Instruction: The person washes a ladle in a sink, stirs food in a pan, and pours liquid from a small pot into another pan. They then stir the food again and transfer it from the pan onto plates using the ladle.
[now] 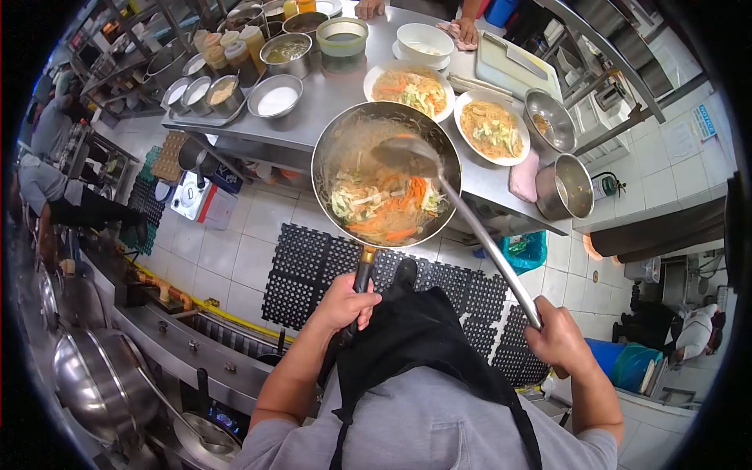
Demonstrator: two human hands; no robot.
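Note:
My left hand (348, 301) is closed round the black handle of a frying pan (319, 172). Noodles with cabbage and carrot strips (384, 205) lie in the pan, and some steam hangs over them. My right hand (558, 337) grips the end of a long metal ladle (495, 252), whose bowl is inside the pan above the noodles. Beyond the pan's far edge, a plate of noodles and vegetables (411, 88) stands on the steel table (333, 84), partly hidden by the rim. Another filled plate (492, 128) is to its right.
Metal bowls (548, 121), a pot (564, 186), a white bowl (424, 44) and a knife on a cutting board (513, 63) are on the table. Another person's hand (467, 33) rests at its far side. A stove with a lit burner (225, 419) is at lower left.

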